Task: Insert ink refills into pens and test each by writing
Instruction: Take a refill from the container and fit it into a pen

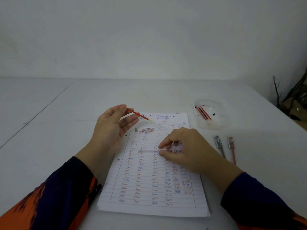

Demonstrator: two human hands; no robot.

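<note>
A red ink refill is pinched at its rear end between thumb and fingers of the left hand, raised above the top of the lined paper. Its long axis slopes down to the right, pale tip toward the paper's heading. An empty clear pen barrel is gripped by the fingertips of the right hand, lying across the sheet, its open end apparently pointing left. For a clean insertion, barrel and refill should be brought onto 1 line, tip first. The worktop also carries a tray of refills.
</note>
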